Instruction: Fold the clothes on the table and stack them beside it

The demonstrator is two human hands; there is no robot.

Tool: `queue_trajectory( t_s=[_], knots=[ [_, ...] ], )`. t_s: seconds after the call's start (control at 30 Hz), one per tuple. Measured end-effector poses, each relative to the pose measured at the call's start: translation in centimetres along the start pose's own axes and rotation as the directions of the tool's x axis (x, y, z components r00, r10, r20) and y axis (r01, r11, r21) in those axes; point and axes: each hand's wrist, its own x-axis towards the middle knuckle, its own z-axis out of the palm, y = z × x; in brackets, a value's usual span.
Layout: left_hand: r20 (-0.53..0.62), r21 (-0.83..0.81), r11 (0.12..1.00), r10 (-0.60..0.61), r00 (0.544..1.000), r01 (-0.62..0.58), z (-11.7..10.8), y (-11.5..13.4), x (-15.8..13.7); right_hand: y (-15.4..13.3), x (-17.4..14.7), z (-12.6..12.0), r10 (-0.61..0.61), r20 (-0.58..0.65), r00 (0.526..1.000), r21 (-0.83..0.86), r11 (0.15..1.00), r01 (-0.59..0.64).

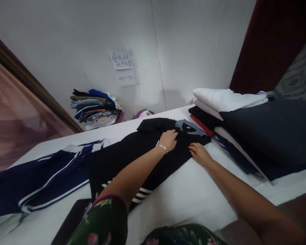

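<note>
A black garment (132, 146) with a blue-grey collar (191, 126) and white stripes near its lower end lies spread on the white table. My left hand (168, 140), with a bracelet at the wrist, rests on its upper part below the collar, fingers laid on the cloth. Beside it, my right hand (199, 153) touches the garment's near edge, its fingers reaching over onto the fabric and slightly apart. The undersides of both hands are hidden.
Navy clothing with white stripes (53, 180) lies left on the white table (183, 197). Folded clothes (270, 136) are stacked at right, with a white piece (226, 98) behind. Another clothes pile (97, 109) stands beyond the far edge. Handwritten papers (123, 60) hang on the wall.
</note>
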Motion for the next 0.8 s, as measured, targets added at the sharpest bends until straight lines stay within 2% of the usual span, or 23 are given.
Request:
queue_trajectory(
  t_s=[0.1,0.17,0.33,0.43,0.53,0.67,0.8],
  knots=[
    [0.001,0.151,0.988,0.01,1.0,-0.01,2.3,0.6,3.1,0.2,0.2,-0.3,-0.007,0.003,1.0,0.033,0.999,0.007],
    [0.021,0.179,0.984,-0.024,0.999,0.02,3.2,0.1,4.6,0.3,0.4,-0.5,-0.006,0.005,1.0,0.053,0.999,0.006],
    [0.072,0.163,0.983,-0.1,0.992,0.087,2.7,-2.7,6.8,0.2,0.7,-0.9,0.011,0.025,1.0,0.08,0.997,-0.013],
    [0.098,0.11,0.991,-0.084,0.992,0.073,2.1,-3.0,7.0,0.0,0.9,-0.9,0.033,0.043,0.999,0.067,0.997,-0.035],
    [0.152,0.077,0.996,-0.051,0.987,0.04,2.6,-1.9,6.7,-0.1,0.9,-0.9,0.039,0.047,0.998,0.061,0.997,-0.042],
    [0.157,0.118,0.983,-0.158,0.975,0.14,4.2,-0.9,6.3,-0.2,0.8,-1.1,0.007,0.034,0.999,0.091,0.996,-0.01],
    [0.144,0.11,0.971,-0.225,0.964,0.211,5.0,-1.4,6.6,-0.1,0.8,-1.3,0.006,0.035,0.999,0.096,0.995,-0.01]
  ],
)
